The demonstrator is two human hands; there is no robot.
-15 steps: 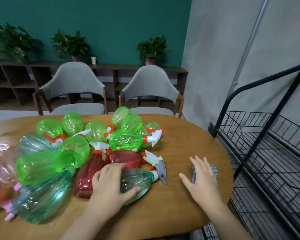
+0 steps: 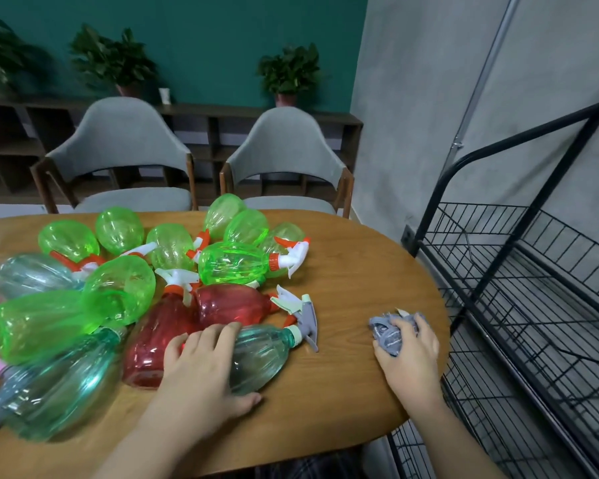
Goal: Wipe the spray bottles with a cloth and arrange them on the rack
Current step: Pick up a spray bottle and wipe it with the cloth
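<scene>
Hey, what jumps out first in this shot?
A heap of bright green spray bottles lies across the wooden table. Nearest the viewer, the left hand holds a teal bottle while the right hand grips a grey cloth. A black wire rack stands at right.

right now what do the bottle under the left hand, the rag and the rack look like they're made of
The teal bottle under the left hand: thin clear tinted plastic, glossy; the wood shows through it and its ribs catch highlights. The rag bunched in the right hand: soft grey cloth, matte, crumpled into folds; the weave is too small to tell. The rack: probably painted metal, black tube and thin wire grid, dull sheen.
</scene>
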